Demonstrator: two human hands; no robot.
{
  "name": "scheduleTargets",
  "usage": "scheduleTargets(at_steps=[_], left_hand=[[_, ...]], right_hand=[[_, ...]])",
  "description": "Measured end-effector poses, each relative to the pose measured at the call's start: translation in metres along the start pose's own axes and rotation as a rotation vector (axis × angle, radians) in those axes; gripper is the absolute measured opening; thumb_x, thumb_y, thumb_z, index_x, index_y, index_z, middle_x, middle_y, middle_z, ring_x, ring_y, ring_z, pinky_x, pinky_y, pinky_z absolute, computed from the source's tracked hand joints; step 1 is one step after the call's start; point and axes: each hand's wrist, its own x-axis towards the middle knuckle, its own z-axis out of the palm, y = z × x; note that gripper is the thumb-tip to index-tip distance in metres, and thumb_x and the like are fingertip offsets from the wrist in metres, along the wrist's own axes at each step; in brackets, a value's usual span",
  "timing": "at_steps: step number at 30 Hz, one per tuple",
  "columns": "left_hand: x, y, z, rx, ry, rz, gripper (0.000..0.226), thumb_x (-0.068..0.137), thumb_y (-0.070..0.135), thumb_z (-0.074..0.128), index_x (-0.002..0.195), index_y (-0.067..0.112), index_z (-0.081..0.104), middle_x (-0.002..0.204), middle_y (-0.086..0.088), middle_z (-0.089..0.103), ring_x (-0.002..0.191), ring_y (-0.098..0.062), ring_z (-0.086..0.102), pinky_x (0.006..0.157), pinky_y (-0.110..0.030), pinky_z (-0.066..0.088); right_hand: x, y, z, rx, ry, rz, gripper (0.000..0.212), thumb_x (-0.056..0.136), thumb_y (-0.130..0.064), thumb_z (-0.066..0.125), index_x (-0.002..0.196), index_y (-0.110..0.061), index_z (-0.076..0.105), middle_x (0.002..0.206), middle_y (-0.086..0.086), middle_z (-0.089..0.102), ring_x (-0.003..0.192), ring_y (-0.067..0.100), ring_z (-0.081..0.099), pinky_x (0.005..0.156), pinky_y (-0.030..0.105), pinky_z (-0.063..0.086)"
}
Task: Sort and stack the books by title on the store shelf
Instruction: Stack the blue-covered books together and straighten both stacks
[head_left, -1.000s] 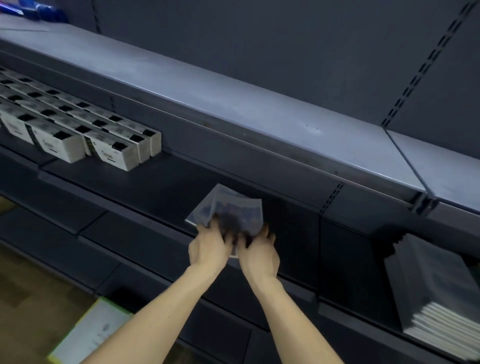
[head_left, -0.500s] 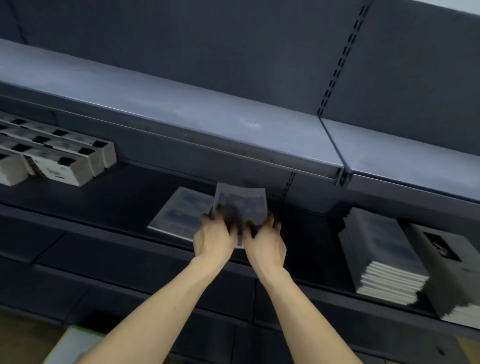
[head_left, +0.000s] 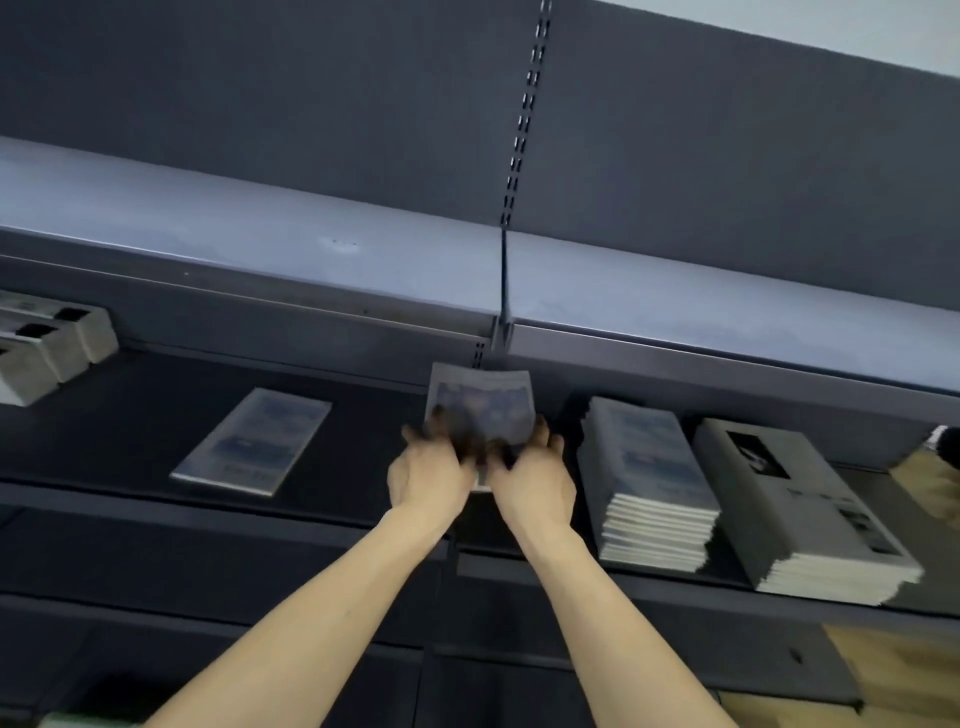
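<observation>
While both arms reach forward over the middle shelf, the left hand and right hand together grasp a small bundle of books, fingers curled round its near edge, which is blurred. The bundle is raised above the shelf's front edge, close under the upper shelf. To its left, a single book lies flat on the shelf, well apart from the hands. Just to the right stands a tall stack of books with similar covers, and beside that a second stack with dark-marked covers. At the far left end of the shelf sit white boxes in rows.
</observation>
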Motion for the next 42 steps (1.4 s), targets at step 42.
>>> scheduleTargets(at_steps=[42], left_hand=[[-0.022, 0.214, 0.132, -0.329, -0.054, 0.092, 0.049, 0.094, 0.045, 0.053, 0.138, 0.029, 0.037, 0.129, -0.005, 0.039, 0.11, -0.025, 0.051, 0.071, -0.031, 0.047]], right_hand=[[0.063, 0.227, -0.066, 0.189, 0.106, -0.009, 0.053, 0.098, -0.031, 0.054, 0.147, -0.019, 0.039, 0.142, 0.012, 0.047, 0.131, 0.032, 0.042, 0.1, 0.043, 0.048]])
